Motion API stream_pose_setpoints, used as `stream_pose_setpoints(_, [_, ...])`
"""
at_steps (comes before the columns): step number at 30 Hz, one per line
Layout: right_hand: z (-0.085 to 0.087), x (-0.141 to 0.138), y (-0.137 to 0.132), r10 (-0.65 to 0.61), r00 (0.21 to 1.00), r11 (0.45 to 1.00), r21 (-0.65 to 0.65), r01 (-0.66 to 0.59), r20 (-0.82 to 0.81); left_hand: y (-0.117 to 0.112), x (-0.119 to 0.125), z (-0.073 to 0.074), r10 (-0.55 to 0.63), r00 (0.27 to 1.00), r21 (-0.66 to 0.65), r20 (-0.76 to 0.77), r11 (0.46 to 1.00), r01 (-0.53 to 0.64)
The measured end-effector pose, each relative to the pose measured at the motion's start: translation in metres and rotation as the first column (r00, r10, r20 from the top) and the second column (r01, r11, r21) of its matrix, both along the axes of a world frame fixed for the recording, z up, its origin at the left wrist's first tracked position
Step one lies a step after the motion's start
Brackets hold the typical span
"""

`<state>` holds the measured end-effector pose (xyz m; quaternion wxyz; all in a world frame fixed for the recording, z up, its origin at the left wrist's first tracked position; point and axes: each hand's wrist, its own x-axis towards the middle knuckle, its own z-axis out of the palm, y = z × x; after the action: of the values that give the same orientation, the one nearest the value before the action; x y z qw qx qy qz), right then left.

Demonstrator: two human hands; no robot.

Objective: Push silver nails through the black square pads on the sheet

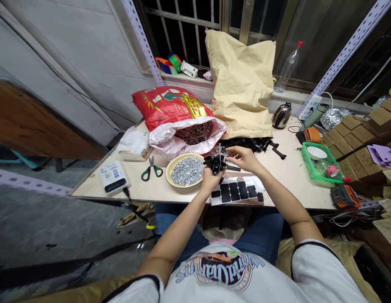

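My left hand [210, 180] is closed around a bunch of black plastic parts [216, 164], with thin silvery rods or screws standing up out of them. Beside it, my right hand [243, 158] has its thumb and fingertips drawn together at the bunch's right side; what they pinch is too small to make out. Just left of my hands is a yellow bowl [169, 180] full of small shiny metal pieces [187, 171]. Under my wrists lies a white sheet [216, 201] of black rounded pads [234, 192].
A red bag [170, 103] of dark screws [195, 134] lies open behind the bowl. More black parts [261, 144] lie before a beige sack [242, 84]. Scissors [151, 169] and a white box-like device [113, 177] are left; a green basket [322, 179] and cartons [356, 139] stand right.
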<state>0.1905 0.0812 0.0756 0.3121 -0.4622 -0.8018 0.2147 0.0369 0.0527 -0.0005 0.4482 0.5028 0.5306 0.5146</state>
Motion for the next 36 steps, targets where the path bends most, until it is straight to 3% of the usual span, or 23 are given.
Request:
stream_pose_setpoints(2, [-0.008, 0.002, 0.008, -0.138, 0.966, 0.985, -0.073, 0.157, 0.218, 0.002, -0.001, 0.0, 0.022, 1.0, 0.055, 0.022, 0.998, -0.023])
stream_pose_setpoints(5, [-0.028, 0.009, 0.018, -0.264, 0.786, 0.896, -0.159, 0.414, 0.558, 0.005, 0.0, 0.001, 0.081, 0.995, 0.123, 0.053, 0.989, -0.087])
stream_pose_setpoints(7, [-0.045, 0.015, 0.022, -0.249, 0.732, 0.858, -0.205, 0.47, 0.635, 0.005, 0.002, 0.002, 0.09, 0.994, 0.139, 0.069, 0.985, -0.099])
stream_pose_setpoints(10, [-0.067, 0.025, 0.025, -0.224, 0.737, 0.859, -0.228, 0.458, 0.637, 0.005, 0.003, 0.006, 0.047, 0.996, 0.166, 0.08, 0.984, -0.06])
stream_pose_setpoints(13, [-0.076, 0.034, 0.027, -0.208, 0.777, 0.889, -0.216, 0.403, 0.594, 0.003, 0.004, 0.009, 0.025, 0.998, 0.177, 0.062, 0.984, -0.036])
stream_pose_setpoints(16, [-0.073, 0.039, 0.026, -0.215, 0.834, 0.923, -0.173, 0.343, 0.508, 0.002, 0.005, 0.011, 0.036, 0.999, 0.178, 0.035, 0.983, -0.042])
stream_pose_setpoints(21, [-0.05, 0.043, 0.013, -0.284, 0.905, 0.947, -0.053, 0.316, 0.318, 0.007, 0.008, 0.008, 0.043, 0.998, 0.153, 0.046, 0.987, -0.049])
stream_pose_setpoints(25, [-0.024, 0.045, -0.003, -0.278, 0.959, 0.958, 0.062, 0.281, -0.057, 0.016, 0.007, 0.001, 0.083, 0.991, 0.016, 0.102, 0.996, -0.085])
stream_pose_setpoints(28, [-0.014, 0.041, -0.008, -0.271, 0.937, 0.959, 0.018, 0.282, -0.219, 0.024, 0.011, -0.002, 0.149, 0.979, -0.121, 0.142, 0.984, -0.132])
stream_pose_setpoints(31, [-0.021, 0.029, 0.003, -0.385, 0.886, 0.922, -0.074, 0.379, -0.258, 0.037, 0.022, -0.001, 0.248, 0.949, -0.234, 0.193, 0.951, -0.201])
stream_pose_setpoints(36, [-0.059, 0.014, 0.034, -0.643, 0.758, 0.765, -0.138, 0.629, -0.109, 0.058, 0.039, 0.002, 0.335, 0.925, -0.248, 0.18, 0.925, -0.287])
